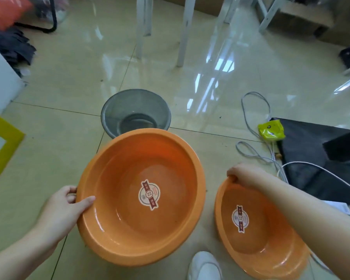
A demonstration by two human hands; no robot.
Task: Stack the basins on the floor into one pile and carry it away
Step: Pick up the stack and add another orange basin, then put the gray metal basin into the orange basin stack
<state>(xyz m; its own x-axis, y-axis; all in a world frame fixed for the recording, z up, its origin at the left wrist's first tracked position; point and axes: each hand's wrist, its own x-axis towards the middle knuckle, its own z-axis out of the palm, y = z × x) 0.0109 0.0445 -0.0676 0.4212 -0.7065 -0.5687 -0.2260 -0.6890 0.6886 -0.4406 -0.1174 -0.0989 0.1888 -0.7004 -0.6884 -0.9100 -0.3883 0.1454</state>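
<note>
My left hand [66, 207] is clamped on the rim of the large round orange plastic basin [141, 197], at the basin's nine o'clock: the thumb lies flat across the top of the broad rolled lip and the fingers curl under it. The basin is smooth and glossy, with a wide flat rim, sloping walls and a flat round bottom carrying a cream and dark-red paper label [149, 194]. It is tilted a little, its far edge overlapping my view of the grey basin.

My right hand [245, 175] closes over the far rim of the smaller round orange plastic basin [257, 233], at that basin's twelve o'clock, knuckles up and fingers hooked over the lip. This basin sits at four o'clock from the large one, apart from it, with the same sheen and a matching label [240, 218] on its bottom. My forearm crosses above its right side.

The translucent grey plastic basin [135, 113] stands upright on the shiny cream tiled floor [59, 138] at twelve o'clock from the large basin, deep and round with a thin rim.

A white shoe [205, 266] shows at six o'clock. At two o'clock lie looped grey cables [255, 126], a crinkled yellow-green packet [271, 131] and black sheet material [311, 154].
</note>
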